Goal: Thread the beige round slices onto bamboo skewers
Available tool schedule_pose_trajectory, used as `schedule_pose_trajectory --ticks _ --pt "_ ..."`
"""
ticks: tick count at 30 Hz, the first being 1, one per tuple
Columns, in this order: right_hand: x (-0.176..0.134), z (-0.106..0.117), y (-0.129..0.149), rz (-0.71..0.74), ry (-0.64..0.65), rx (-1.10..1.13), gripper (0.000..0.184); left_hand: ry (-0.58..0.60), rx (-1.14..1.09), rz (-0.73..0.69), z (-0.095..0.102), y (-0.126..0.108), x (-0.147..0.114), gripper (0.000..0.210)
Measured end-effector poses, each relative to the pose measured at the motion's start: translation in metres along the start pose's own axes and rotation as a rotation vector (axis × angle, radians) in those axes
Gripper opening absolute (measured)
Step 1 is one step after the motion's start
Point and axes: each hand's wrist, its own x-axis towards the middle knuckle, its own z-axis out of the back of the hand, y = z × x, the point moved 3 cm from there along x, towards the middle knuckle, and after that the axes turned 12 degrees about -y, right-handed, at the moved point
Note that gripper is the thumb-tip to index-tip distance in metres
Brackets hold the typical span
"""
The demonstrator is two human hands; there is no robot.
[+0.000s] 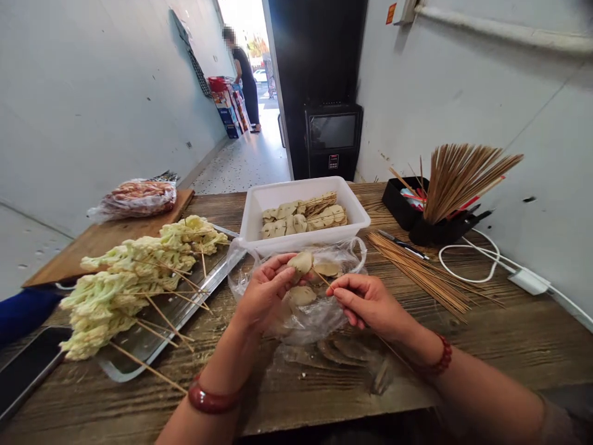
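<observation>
One clear bag (301, 326) lies between cauliflower skewers (134, 272) and loose sticks (419, 276).

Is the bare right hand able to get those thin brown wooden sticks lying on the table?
Probably yes. The thin brown wooden sticks lie near the right hand, with nothing visible in between. It is pinching another stick, though, so it might have to let go first.
</observation>
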Motion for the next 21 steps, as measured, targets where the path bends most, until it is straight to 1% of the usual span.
schedule_pose_trajectory --ticks 3,6,10,13,17,21 --pt "-0.001 0.002 0.003 0.037 -0.043 -0.009 0.027 0.001 0.047 -0.049 0.002 0.001 0.002 0.032" --pt "-0.002 0.004 0.008 0.114 -0.081 -0.064 0.022 -0.017 0.11 -0.068 0.004 0.004 0.004 0.029" --pt "-0.003 -0.001 0.007 0.221 -0.079 -0.178 0.017 -0.038 0.113 -0.065 0.005 0.005 0.005 0.027" --pt "-0.002 -0.005 0.003 0.252 -0.07 -0.2 0.018 -0.035 0.12 -0.061 0.004 0.004 0.004 0.029" --pt "0.0 -0.007 0.001 0.244 -0.059 -0.199 0.025 -0.032 0.126 -0.024 0.001 0.003 0.003 0.03" --pt "0.0 -0.004 0.003 0.332 -0.099 -0.264 0.026 -0.026 0.134 -0.044 0.001 0.003 0.004 0.032"
